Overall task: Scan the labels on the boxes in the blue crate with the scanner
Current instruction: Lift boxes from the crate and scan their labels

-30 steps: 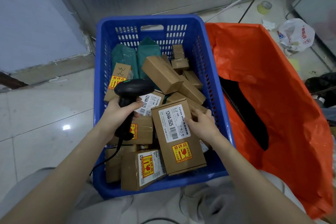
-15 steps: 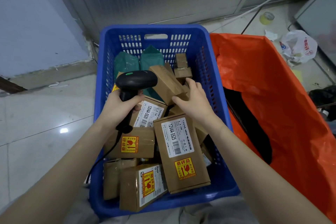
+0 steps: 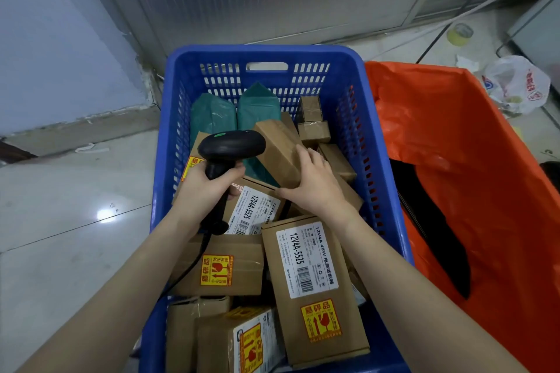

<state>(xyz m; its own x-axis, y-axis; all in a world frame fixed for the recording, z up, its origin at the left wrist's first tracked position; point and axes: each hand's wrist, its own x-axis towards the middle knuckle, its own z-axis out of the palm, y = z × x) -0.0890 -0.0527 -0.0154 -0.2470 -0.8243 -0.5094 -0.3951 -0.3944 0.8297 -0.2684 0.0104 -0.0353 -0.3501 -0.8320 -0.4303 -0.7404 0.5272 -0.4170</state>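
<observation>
Left hand [image 3: 209, 188] grips the scanner [image 3: 225, 157] ready, while right hand [image 3: 315, 182] clasps a plain box [image 3: 280, 151], probably to expose its label.

- A crate [image 3: 266, 53] stands on the floor [image 3: 75, 206] against a wall, a plastic bag [image 3: 454, 160] touching its right side.
- Boxes lie piled in the crate; two pouches [image 3: 236, 112] stand at the back.
- The left hand [image 3: 206, 188] holds a scanner [image 3: 230, 148] over the pile's left.
- The right hand [image 3: 315, 185] rests on a tilted box [image 3: 278, 145] at centre.
- A labelled box [image 3: 312, 288] lies nearest, right of centre.
</observation>
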